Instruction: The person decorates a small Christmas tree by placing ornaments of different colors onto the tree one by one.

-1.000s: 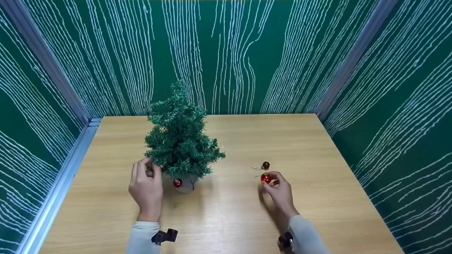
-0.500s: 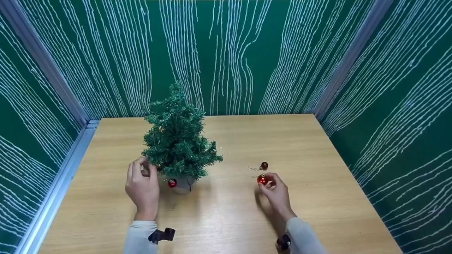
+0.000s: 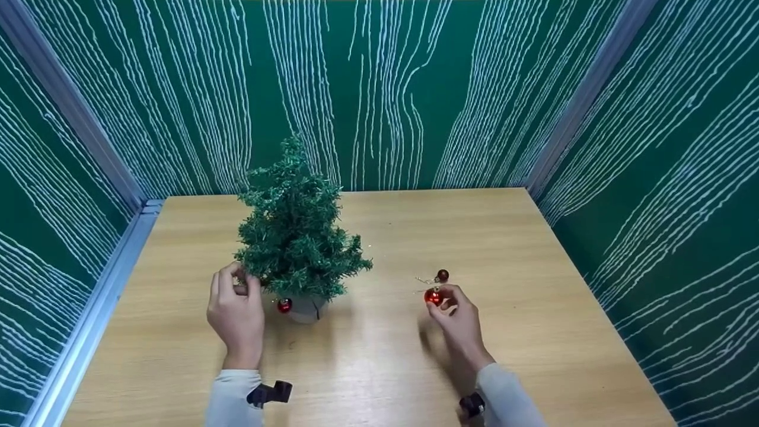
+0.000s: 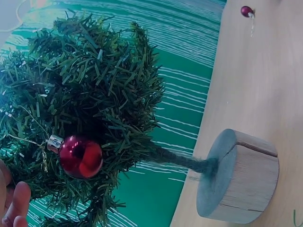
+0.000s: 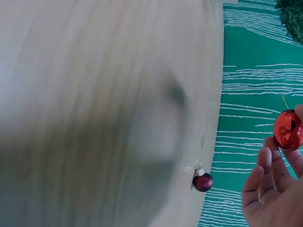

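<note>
A small green artificial Christmas tree [image 3: 299,237] stands on a round wooden base [image 4: 251,179]. At its lower left branches, my left hand [image 3: 236,311] pinches a branch tip; the foliage partly hides its fingers. A dark red bauble [image 4: 80,156] with a silver cap and gold string hangs low on the tree, right beside that hand. Between thumb and fingers, my right hand [image 3: 459,323] holds a shiny red bauble [image 3: 433,296] above the table, its string sticking out from the cap. Just behind it lies a smaller dark red bauble [image 3: 442,275] with a gold string.
The light wooden table [image 3: 379,367] is bounded by green walls [image 3: 391,118] with white wavy lines at the back and sides. A metal rail [image 3: 101,314] runs along the left edge. Dark wrist cameras [image 3: 270,392] sit on both sleeves.
My right hand has moved slightly left with the shiny red bauble. My left hand stays at the same branch. The head view has shifted a little.
</note>
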`<state>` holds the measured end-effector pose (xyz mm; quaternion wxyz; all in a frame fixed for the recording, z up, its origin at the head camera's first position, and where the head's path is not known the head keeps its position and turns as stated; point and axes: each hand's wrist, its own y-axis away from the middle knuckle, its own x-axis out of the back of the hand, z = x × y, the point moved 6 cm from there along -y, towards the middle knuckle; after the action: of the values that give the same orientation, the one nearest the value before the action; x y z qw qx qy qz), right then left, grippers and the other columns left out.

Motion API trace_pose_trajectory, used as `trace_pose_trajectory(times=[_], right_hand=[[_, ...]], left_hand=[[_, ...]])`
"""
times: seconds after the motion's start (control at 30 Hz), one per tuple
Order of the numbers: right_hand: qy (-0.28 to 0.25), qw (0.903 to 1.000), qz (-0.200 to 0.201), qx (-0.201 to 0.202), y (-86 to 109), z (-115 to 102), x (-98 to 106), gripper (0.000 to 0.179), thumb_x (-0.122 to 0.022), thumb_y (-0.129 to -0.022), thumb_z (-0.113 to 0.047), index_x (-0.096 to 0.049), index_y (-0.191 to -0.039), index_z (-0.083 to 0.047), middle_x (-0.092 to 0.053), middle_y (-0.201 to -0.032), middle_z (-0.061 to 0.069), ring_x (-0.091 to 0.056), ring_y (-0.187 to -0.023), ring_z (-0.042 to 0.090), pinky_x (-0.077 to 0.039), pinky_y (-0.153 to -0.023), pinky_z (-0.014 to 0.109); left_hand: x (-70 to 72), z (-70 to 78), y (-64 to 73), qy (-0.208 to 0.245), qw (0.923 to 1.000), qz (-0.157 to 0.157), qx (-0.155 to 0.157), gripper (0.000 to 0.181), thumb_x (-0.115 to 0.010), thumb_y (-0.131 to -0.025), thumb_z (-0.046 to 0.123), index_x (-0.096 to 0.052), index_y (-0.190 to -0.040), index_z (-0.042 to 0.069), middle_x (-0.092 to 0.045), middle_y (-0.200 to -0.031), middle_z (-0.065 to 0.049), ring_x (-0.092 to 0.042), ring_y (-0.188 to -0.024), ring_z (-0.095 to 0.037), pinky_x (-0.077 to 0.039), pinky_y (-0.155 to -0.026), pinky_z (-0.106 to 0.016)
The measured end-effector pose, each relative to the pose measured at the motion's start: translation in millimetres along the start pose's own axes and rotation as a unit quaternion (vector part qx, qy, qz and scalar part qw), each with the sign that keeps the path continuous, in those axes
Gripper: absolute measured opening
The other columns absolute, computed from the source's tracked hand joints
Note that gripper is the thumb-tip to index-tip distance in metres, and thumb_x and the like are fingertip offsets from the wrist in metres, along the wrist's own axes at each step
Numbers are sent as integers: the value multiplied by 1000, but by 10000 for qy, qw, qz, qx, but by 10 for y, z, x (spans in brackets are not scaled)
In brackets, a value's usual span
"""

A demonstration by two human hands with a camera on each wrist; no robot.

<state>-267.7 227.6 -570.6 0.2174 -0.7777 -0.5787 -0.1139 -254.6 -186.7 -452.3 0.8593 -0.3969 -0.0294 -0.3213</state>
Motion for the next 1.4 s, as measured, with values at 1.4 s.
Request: trace_pose_trajectory(times=[1.4], right_hand=[[-411, 9952, 163, 871, 407, -1132, 168, 28, -76, -76, 5, -65, -102, 1, -67, -85, 6, -61, -75, 32, -49, -68, 37]], left_hand=[[-41, -57, -78, -224, 9995, -241, 33, 15, -66, -89, 7, -64, -103, 2, -65, -96, -12, -65, -65, -25, -52, -57, -42]])
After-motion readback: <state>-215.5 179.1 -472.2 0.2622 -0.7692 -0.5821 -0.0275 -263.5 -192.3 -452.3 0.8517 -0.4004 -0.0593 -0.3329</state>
